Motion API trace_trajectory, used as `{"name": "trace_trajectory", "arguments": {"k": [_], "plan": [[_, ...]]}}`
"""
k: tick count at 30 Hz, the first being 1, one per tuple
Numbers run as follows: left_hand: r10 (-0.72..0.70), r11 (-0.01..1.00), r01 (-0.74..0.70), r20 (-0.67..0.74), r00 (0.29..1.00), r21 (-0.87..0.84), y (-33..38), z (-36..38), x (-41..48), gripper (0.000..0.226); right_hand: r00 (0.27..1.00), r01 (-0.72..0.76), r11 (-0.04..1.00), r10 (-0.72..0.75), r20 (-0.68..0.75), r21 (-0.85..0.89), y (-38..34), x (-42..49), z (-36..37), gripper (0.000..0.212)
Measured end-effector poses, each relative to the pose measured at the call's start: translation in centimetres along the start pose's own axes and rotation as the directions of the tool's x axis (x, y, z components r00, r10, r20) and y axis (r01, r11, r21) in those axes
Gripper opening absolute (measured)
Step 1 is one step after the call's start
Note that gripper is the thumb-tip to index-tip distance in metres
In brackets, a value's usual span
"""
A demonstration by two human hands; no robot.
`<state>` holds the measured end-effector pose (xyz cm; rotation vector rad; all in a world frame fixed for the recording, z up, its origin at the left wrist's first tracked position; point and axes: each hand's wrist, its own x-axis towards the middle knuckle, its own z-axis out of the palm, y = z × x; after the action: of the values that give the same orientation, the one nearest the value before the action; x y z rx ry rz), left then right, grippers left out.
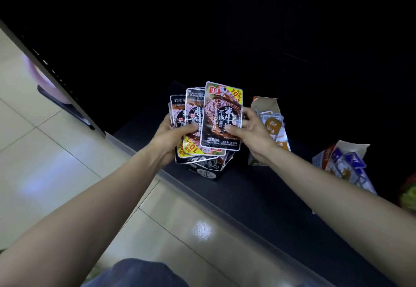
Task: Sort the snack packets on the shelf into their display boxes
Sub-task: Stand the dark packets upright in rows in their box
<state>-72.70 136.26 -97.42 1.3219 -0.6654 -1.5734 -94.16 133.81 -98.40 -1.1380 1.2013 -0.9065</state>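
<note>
Several dark snack packets are fanned in the left hand, whose fingers and thumb curl round the lower part of the stack. Some lie upside down, their yellow corners towards six o'clock. The right hand pinches the front packet by its right edge, thumb on the face and fingers behind, holding it upright. The fan hangs just above a black display box, which stands at six o'clock from it on the dark shelf.

To do this step well, I judge the packets should be squared first. Turn the inverted ones so every yellow corner sits at twelve o'clock and tap the edges level. Then lower the lot into the black box as one block, faces outward. The foil looks slippery, so a firm grip low down should stop the fan sliding apart.

On the front packet a yellow corner flash reads "10%". Big white characters read 素牛 and 手撕, and the strip below reads 黑椒味 with (20+2) beside it. The red logo at eleven o'clock is possibly 红派, though it is too small to be sure.

At three o'clock from the hands an orange display box holds orange sachets. Further off, at four o'clock, a blue-and-white box holds blue ones, their writing unreadable.
</note>
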Motion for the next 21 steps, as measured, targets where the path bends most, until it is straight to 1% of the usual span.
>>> {"name": "trace_trajectory", "arguments": {"k": [3,5,7,8,9,10,11,13,15,18,19,21], "plan": [[-0.001,0.998,0.002,-0.025,1.0,0.063,0.6,0.1,0.0,0.053,0.997,-0.032,0.995,0.038,0.063,-0.096,-0.7,0.4,-1.5,0.059],[-0.006,0.996,0.008,-0.028,1.0,0.084,1.1,-0.3,0.1,0.052,0.989,-0.024,0.983,0.05,0.14,-0.182,-1.6,0.7,-3.2,0.057],[-0.031,0.994,0.033,-0.017,0.999,0.103,1.7,-0.9,0.2,0.052,0.951,-0.048,0.959,0.129,0.28,-0.278,-3.4,0.8,-5.0,0.056],[-0.048,0.991,0.047,0.0,0.999,0.124,1.9,-1.3,0.2,0.054,0.92,-0.056,0.931,0.189,0.344,-0.361,-4.2,0.8,-5.7,0.055],[-0.063,0.986,0.059,0.022,0.998,0.154,2.1,-1.4,0.3,0.054,0.895,-0.047,0.886,0.242,0.375,-0.46,-4.7,0.8,-6.1,0.052],[-0.075,0.979,0.065,0.047,0.996,0.192,2.2,-1.5,0.3,0.053,0.881,-0.027,0.843,0.274,0.386,-0.538,-5.0,0.9,-6.2,0.047],[-0.085,0.971,0.066,0.072,0.994,0.231,2.3,-1.5,0.2,0.05,0.884,-0.003,0.806,0.279,0.375,-0.592,-5.1,1.0,-6.1,0.041],[-0.109,0.952,0.07,0.115,0.987,0.298,2.4,-1.6,0.0,0.045,0.907,0.062,0.743,0.236,0.348,-0.666,-5.3,1.5,-5.6,0.03],[-0.146,0.938,0.089,0.149,0.978,0.336,2.4,-2.0,0.0,0.051,0.909,0.118,0.67,0.225,0.352,-0.733,-5.5,2.0,-5.3,0.024],[-0.199,0.923,0.119,0.189,0.962,0.366,2.6,-2.4,0.1,0.064,0.883,0.13,0.615,0.285,0.373,-0.778,-6.4,2.2,-5.1,0.027],[-0.21,0.915,0.119,0.202,0.957,0.385,2.7,-2.3,0.0,0.066,0.872,0.122,0.588,0.32,0.369,-0.8,-6.8,2.1,-4.7,0.032],[-0.214,0.903,0.105,0.222,0.951,0.417,2.8,-2.2,0.0,0.067,0.871,0.139,0.498,0.35,0.346,-0.856,-7.4,2.4,-4.0,0.049]]}}
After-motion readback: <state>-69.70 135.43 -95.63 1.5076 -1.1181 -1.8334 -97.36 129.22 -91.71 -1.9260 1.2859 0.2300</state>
